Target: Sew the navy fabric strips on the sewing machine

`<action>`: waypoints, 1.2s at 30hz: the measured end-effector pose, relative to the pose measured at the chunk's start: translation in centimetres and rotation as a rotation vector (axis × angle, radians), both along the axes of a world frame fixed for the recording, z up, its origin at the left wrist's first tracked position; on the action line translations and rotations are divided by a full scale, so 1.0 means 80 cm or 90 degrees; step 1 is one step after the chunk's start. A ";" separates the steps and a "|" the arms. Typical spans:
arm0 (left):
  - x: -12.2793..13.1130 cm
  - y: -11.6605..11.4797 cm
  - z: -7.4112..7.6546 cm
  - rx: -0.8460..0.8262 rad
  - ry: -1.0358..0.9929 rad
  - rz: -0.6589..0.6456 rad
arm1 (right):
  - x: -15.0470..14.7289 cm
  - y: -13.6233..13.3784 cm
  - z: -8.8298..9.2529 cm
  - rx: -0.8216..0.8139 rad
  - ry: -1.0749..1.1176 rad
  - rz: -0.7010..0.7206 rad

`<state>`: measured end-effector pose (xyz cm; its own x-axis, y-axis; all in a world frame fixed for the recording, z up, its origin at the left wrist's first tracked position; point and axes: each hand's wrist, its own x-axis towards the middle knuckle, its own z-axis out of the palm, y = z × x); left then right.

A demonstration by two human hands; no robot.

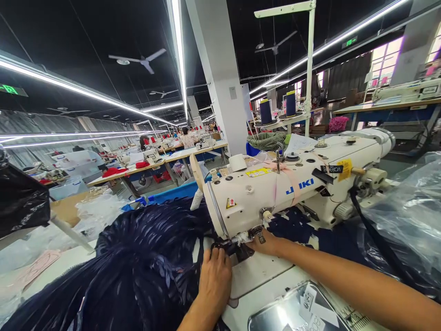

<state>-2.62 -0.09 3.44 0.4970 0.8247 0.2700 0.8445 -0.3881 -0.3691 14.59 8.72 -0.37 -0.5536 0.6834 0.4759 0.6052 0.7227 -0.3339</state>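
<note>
Grip's hard to tell, fingertips are hidden: left hand (215,278) curls beside the navy fabric (138,257), right hand (265,242) reaches under the sewing machine (251,193). Looks midway, bulk heaped left, remainder unclear.

Navy fabric (134,271), streaked with paler glints, and a cream-white sewing machine (248,200).
The machine bears blue lettering (299,186) and a yellow label (259,172); two thread cones (265,113) are navy (their tops (264,100) bright yellow), a plastic bag (20,197) is black, the column (220,69) pale grey.
</note>
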 end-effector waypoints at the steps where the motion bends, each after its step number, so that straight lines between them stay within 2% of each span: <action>1: 0.000 -0.001 -0.001 0.005 0.007 0.016 | 0.003 -0.005 0.004 0.008 -0.001 0.009; 6: -0.006 0.016 0.007 -0.021 -0.005 0.003 | 0.017 -0.026 0.025 0.137 -0.029 0.097; 9: -0.009 0.029 0.012 -0.070 -0.010 -0.023 | 0.019 -0.030 0.027 0.180 -0.054 0.091; 15: -0.011 0.037 0.009 -0.092 -0.022 -0.038 | 0.018 -0.031 0.015 0.201 -0.062 0.063; 20: -0.010 0.036 0.010 -0.089 -0.031 -0.044 | 0.014 -0.039 0.017 0.193 -0.050 0.029; 36: -0.005 0.047 0.013 -0.123 -0.041 -0.026 | -0.001 -0.048 0.011 0.211 -0.140 -0.061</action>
